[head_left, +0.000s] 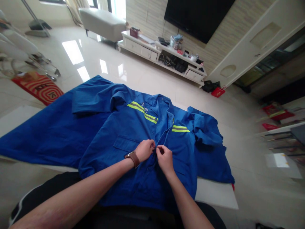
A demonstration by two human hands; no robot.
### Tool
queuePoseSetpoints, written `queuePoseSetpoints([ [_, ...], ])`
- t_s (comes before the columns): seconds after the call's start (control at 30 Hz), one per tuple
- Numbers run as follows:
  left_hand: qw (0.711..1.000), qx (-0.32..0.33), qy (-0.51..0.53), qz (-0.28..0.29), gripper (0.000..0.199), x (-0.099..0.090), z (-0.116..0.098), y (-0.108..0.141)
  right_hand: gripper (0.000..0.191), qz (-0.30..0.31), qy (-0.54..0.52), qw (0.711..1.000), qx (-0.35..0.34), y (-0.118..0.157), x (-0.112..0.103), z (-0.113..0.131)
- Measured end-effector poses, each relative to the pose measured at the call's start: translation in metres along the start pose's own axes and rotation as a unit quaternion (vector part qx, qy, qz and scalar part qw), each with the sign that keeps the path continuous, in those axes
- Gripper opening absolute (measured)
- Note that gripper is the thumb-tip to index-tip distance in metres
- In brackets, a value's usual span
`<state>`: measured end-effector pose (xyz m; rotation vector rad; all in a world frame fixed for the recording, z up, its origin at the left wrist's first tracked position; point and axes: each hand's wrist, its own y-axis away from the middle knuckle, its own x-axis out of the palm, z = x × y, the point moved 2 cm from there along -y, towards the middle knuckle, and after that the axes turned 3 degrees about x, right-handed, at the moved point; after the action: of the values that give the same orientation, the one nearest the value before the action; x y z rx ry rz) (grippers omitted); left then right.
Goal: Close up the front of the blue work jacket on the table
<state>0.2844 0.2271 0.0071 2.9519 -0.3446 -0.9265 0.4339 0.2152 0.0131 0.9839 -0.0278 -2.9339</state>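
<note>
A blue work jacket [133, 127] with yellow-and-grey reflective strips lies front up before me, its collar pointing away. My left hand [145, 150], with a brown-strapped watch [132, 158] on the wrist, pinches the jacket's front edge at mid-chest. Right beside it, my right hand [165, 156] pinches the opposite front edge, fingertips nearly touching the left ones. Any button between the fingers is hidden. Above the hands the front hangs apart up to the collar [164, 101]. More blue cloth [54, 127] spreads underneath to both sides.
A white tabletop [216, 192] shows below the cloth at the right. A red patterned bag [39, 87] stands at the left. Beyond the tiled floor are a grey bench [102, 24], a white TV cabinet [140, 49] with clutter, and a wall-mounted television [197, 17].
</note>
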Motion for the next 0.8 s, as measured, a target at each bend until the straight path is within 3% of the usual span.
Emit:
queuePoseSetpoints([
  [0.5,0.992,-0.035,0.112,0.039,0.026,-0.0075,-0.0023,-0.0034,0.009,0.019,0.037,0.998,-0.056,-0.0008,-0.0031,0.0067],
  [0.8,0.996,-0.048,0.074,0.025,0.015,-0.006,-0.0036,-0.0032,0.009,0.058,0.053,0.994,-0.071,-0.0029,-0.0058,0.0031],
])
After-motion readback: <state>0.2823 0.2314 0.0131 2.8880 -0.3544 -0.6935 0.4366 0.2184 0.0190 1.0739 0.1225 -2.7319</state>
